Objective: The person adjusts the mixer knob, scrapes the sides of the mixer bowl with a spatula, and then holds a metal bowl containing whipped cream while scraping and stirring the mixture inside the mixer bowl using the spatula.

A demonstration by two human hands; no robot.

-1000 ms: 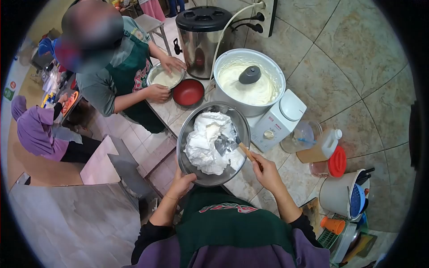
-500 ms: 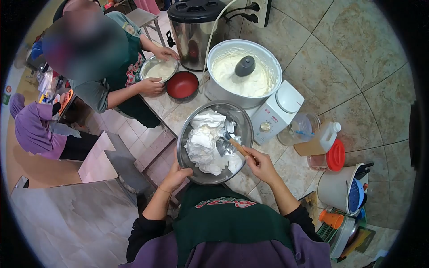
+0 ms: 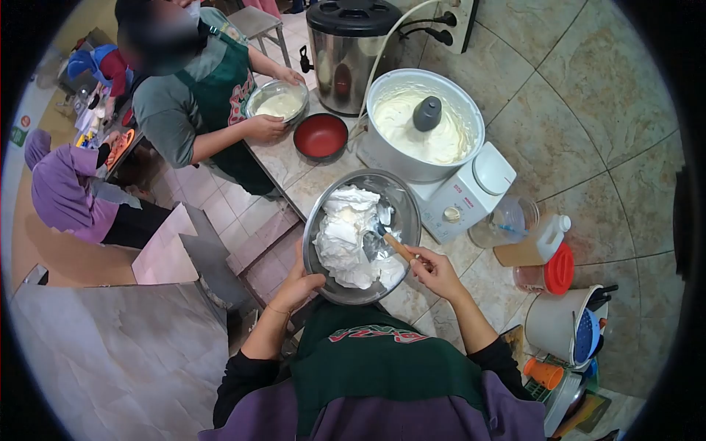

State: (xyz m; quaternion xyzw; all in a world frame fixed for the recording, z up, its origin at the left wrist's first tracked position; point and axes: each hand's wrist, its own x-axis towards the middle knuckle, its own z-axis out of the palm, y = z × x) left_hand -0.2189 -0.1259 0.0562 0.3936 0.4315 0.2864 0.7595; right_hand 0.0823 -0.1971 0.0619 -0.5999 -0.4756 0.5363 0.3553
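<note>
In front of me is a steel mixing bowl (image 3: pixel 406 213) holding a heap of fluffy white cream (image 3: pixel 346 242). My left hand (image 3: pixel 298 287) grips the bowl's near left rim, thumb over the edge. My right hand (image 3: pixel 435 273) is closed round the wooden handle of a spatula (image 3: pixel 399 248), whose dark head reaches into the bowl beside the cream. Just beyond stands a white stand mixer (image 3: pixel 471 192), its large tub (image 3: pixel 382 165) filled with pale whipped cream around a grey centre post.
A co-worker (image 3: pixel 213 95) at the left holds a bowl of pale mixture (image 3: pixel 279 101). Beside it sit a red bowl (image 3: pixel 321 137) and a steel drinks urn (image 3: pixel 346 66). At the right stand a jug (image 3: pixel 531 246), a red-lidded jar (image 3: pixel 551 269) and a utensil bucket (image 3: pixel 555 320). Another person (image 3: pixel 70 191) works far left.
The view has shifted, so most things appear a little farther right. The co-worker's bowl is still held. My hands keep their grip, with the spatula in much the same place in the bowl.
</note>
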